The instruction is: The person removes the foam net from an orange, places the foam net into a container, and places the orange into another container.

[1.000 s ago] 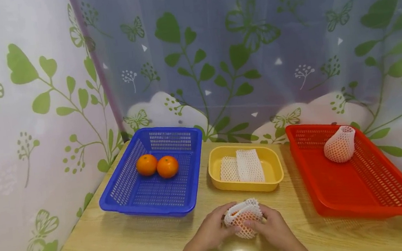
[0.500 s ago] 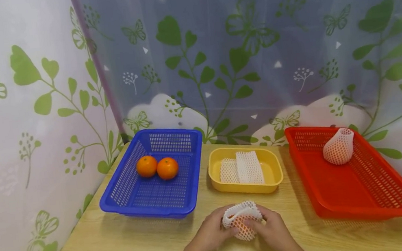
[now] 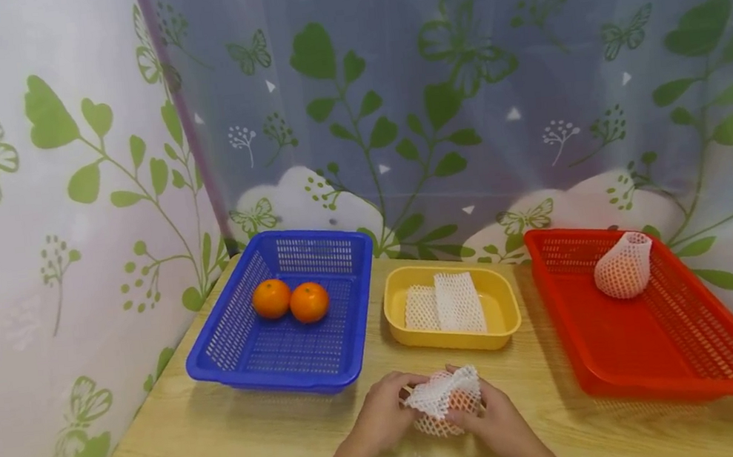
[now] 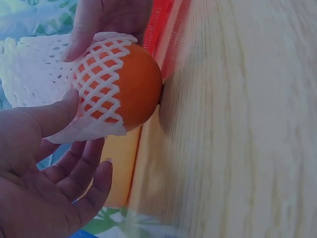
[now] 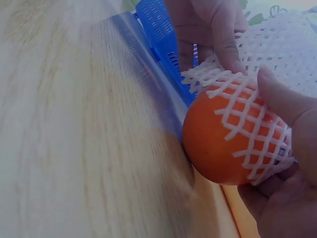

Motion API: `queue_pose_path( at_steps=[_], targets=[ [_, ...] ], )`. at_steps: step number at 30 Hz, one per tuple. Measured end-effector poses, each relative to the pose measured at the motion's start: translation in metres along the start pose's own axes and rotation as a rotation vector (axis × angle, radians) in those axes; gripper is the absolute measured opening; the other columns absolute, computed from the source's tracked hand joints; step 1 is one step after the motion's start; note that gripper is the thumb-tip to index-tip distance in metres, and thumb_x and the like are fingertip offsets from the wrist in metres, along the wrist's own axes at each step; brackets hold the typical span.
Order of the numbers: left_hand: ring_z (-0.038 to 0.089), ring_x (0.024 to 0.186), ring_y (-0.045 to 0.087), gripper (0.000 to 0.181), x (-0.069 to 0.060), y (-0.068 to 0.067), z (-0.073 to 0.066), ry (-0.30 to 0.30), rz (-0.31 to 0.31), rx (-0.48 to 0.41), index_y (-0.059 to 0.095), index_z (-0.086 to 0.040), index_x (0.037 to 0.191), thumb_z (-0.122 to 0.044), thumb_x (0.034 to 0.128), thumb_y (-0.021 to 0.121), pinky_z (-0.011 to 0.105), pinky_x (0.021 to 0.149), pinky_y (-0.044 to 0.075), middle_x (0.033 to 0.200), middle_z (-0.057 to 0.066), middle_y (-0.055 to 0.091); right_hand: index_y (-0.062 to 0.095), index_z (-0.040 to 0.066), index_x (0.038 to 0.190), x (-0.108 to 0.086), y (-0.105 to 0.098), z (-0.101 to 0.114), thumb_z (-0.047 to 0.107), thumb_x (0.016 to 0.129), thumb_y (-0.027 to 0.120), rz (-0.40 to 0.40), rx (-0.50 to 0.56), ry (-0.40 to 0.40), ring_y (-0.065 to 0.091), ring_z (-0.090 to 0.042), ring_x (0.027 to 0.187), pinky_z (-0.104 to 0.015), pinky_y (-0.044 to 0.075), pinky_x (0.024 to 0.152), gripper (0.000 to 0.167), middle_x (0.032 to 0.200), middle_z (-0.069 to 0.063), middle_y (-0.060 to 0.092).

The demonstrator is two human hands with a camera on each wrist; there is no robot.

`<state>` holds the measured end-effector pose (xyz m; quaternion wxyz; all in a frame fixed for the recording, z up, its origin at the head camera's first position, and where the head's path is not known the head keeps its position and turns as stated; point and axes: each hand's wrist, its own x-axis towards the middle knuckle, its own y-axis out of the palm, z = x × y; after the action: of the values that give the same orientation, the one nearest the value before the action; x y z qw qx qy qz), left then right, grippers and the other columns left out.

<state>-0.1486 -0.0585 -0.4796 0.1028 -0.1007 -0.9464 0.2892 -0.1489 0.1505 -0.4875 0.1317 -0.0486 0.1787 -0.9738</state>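
Both hands hold an orange point(image 4: 142, 84) partly covered by a white foam net point(image 4: 101, 84), low at the front of the table. My left hand point(image 3: 381, 419) pinches the net's left side with thumb and fingers. On the other side my right hand point(image 3: 502, 423) grips net and fruit. In the right wrist view the lower part of the orange point(image 5: 208, 144) is bare and close to the wood, while the net point(image 5: 252, 119) spreads over its upper part. The loose end of the net point(image 3: 439, 393) is crumpled over the top in the head view.
A blue basket point(image 3: 214, 377) at the left holds two oranges point(image 3: 309, 302). Behind the hands, a yellow tray point(image 3: 448, 340) contains folded foam nets point(image 3: 459, 303). The red basket point(image 3: 658, 390) at the right holds a netted fruit point(image 3: 622, 269). A patterned curtain point(image 3: 394, 106) hangs behind.
The net's upper end, which formed a rounded opening, is now crumpled and leans over the fruit. The fingers have shifted slightly around it. The baskets' contents are unchanged.
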Motion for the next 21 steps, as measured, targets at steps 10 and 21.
queue_pose_path(
  at_steps=[10, 21],
  targets=[
    [0.034, 0.111, 0.058, 0.063, -0.0051, -0.0068, -0.0011, -0.043, 0.091, -0.106, 0.053, -0.011, 0.137, -0.025, 0.0816, 0.079, 0.046, 0.088, 0.053, 0.138, 0.016, 0.048, 0.064, 0.007, 0.125, -0.0007, -0.0020, 0.0023, 0.018, 0.078, 0.081, -0.065, 0.002, 0.021, 0.058, -0.012, 0.112, -0.025, 0.044, 0.096, 0.051, 0.122, -0.002, 0.067],
    [0.026, 0.107, 0.061, 0.071, -0.0021, 0.0006, -0.0017, -0.003, 0.146, -0.095, 0.048, -0.015, 0.142, -0.024, 0.0798, 0.081, 0.034, 0.088, 0.051, 0.139, 0.011, 0.050, 0.069, 0.001, 0.117, 0.0006, -0.0069, -0.0035, 0.006, 0.080, 0.076, -0.125, -0.049, -0.160, 0.058, -0.004, 0.111, -0.018, 0.044, 0.093, 0.038, 0.122, -0.008, 0.066]
  ],
)
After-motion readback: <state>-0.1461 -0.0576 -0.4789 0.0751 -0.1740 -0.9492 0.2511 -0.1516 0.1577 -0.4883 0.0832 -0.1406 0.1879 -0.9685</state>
